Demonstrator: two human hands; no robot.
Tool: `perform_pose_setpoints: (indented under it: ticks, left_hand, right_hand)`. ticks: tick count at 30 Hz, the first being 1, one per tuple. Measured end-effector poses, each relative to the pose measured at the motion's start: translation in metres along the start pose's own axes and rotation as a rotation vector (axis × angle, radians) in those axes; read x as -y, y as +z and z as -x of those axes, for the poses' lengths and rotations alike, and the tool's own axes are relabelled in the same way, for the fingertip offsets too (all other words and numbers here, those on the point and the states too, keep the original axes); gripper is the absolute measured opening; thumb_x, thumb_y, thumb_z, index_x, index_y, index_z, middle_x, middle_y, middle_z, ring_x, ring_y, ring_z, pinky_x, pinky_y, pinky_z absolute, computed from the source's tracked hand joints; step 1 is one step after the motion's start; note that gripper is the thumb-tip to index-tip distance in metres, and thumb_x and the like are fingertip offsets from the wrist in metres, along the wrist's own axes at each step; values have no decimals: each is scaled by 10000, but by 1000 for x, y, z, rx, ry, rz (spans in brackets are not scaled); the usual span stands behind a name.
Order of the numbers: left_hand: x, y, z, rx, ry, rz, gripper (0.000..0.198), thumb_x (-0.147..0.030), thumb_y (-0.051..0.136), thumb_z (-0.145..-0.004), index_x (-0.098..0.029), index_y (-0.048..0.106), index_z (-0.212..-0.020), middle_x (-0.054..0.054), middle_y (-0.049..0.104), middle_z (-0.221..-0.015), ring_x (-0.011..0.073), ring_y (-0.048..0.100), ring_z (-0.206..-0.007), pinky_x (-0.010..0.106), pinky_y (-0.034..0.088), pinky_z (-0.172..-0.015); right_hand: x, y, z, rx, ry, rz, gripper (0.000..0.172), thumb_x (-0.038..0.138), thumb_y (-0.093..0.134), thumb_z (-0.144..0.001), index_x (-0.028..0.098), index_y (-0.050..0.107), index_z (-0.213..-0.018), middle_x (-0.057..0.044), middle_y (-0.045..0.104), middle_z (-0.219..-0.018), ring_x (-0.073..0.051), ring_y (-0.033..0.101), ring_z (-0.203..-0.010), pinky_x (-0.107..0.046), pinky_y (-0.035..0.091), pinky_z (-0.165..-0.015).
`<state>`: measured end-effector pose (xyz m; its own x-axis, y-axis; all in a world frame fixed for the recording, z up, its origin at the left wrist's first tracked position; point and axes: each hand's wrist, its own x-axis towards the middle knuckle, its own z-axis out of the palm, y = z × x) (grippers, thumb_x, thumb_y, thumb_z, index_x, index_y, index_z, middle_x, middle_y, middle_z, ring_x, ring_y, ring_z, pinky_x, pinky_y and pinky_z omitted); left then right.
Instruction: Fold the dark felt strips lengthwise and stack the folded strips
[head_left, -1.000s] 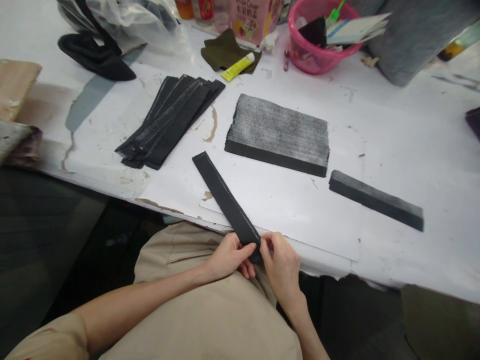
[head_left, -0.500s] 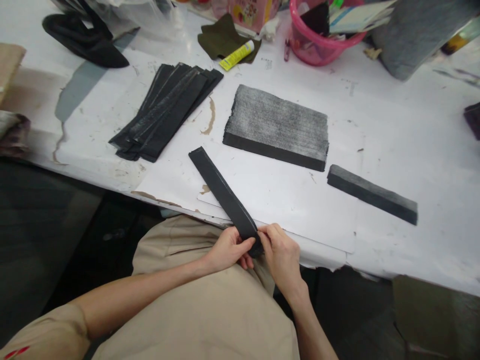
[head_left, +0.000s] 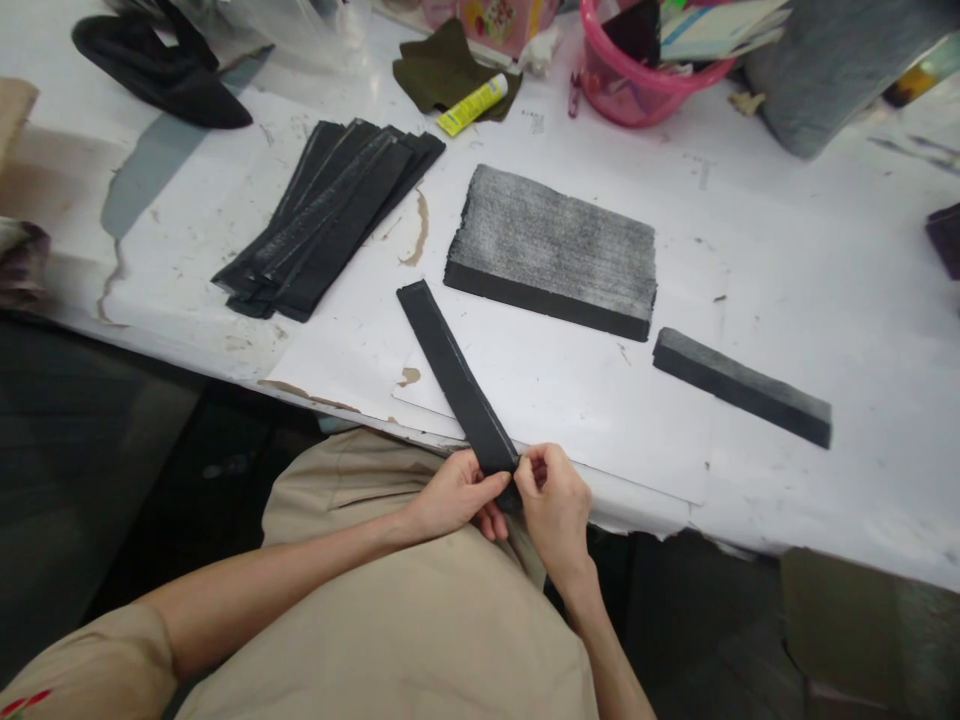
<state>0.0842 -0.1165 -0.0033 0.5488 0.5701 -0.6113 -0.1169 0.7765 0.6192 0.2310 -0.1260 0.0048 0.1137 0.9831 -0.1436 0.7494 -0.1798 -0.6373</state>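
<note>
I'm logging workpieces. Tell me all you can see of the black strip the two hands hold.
The black strip is long, narrow, flat and matte, fabric-like, with a faint line along its length. It lies diagonally on the white paper; its near end juts over the edge of the table, pinched between the left hand and right hand.

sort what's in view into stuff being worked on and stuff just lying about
In hand: black strip, its near end pinched by left hand and right hand; likely the pile of strips too.
Lying about: grey slab, grey bar, yellow tube, pink basket, olive cloth.
</note>
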Motion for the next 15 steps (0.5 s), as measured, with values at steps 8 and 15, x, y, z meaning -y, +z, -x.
perform_pose_setpoints:
  ticks: [8, 15]
  left_hand:
    - [0, 1, -3, -97, 70, 5, 532, -638, 607, -776, -124, 513, -875, 33, 641, -583, 167, 637, -449, 207, 493, -382]
    - [-1, 3, -2, -113, 72, -22, 568, -649, 602, -771, -124, 496, -961, 19, 638, -563, 159, 627, -441, 201, 492, -384]
  right_hand:
    - [-4, -15, 0, 193, 17, -344, 248, 357, 405, -977, 205, 597, -936, -11, 648, -830, -151, 605, -760, -260, 459, -700]
    - [3, -13, -2, 129, -124, -34, 127, 274, 508, -945, 214, 619, -928, -12, 640, -878, -150, 601, -782, -261, 427, -720]
